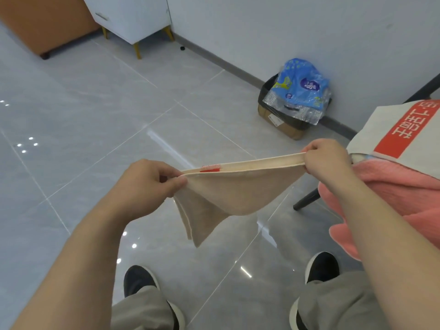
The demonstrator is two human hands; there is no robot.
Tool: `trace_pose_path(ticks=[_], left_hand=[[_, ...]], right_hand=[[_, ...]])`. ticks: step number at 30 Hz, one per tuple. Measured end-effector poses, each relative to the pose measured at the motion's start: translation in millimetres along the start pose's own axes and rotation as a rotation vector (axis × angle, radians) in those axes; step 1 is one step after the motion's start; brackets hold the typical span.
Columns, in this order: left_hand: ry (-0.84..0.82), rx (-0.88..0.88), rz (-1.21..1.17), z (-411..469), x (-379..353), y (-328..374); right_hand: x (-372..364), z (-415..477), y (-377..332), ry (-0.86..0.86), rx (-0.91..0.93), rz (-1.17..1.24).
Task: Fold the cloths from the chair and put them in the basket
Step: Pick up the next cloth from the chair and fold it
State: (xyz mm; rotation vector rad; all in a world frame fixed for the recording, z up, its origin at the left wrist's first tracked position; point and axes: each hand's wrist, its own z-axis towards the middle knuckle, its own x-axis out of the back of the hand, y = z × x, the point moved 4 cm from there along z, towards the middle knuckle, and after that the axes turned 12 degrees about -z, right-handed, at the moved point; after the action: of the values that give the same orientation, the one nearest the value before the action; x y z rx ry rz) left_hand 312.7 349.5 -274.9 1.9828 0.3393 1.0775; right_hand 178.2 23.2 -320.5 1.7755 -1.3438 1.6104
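A beige cloth [228, 191] with a small red label hangs in the air in front of me, folded over and stretched along its top edge. My left hand [147, 184] pinches its left end and my right hand [326, 160] pinches its right end. Its lower corners droop toward the floor. At the right a pink cloth [390, 186] lies over the chair, whose dark leg [307, 201] shows below. A white cloth with a red printed band [404, 129] lies on top of the pink one. No basket is in view.
Glossy grey floor tiles [95, 115] spread ahead and left. A cardboard box lined with a black bag and stuffed with blue plastic packaging [297, 96] stands by the wall. A white cabinet on yellow legs [133, 17] and a brown unit [47, 22] stand far left. My shoes are below.
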Motion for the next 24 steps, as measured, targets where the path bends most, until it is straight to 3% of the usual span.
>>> trace_pose_path(ticks=[5, 14, 20, 24], left_hand=[[0.163, -0.062, 0.025, -4.3, 4.9, 4.6], [0.240, -0.120, -0.015, -1.6, 5.4, 5.4], [0.289, -0.002, -0.473, 1.6, -0.4, 11.3], [0.362, -0.004, -0.579, -0.2, -1.0, 16.3]], right_hand=[[-6.2, -1.8, 4.0, -0.029, 0.034, -0.085], [-11.1, -5.2, 10.3, -0.113, 0.040, -0.147], [-14.6, -9.2, 8.1, -0.205, 0.050, -0.216], [-25.1, -16.8, 4.7, -0.368, 0.121, -0.332]])
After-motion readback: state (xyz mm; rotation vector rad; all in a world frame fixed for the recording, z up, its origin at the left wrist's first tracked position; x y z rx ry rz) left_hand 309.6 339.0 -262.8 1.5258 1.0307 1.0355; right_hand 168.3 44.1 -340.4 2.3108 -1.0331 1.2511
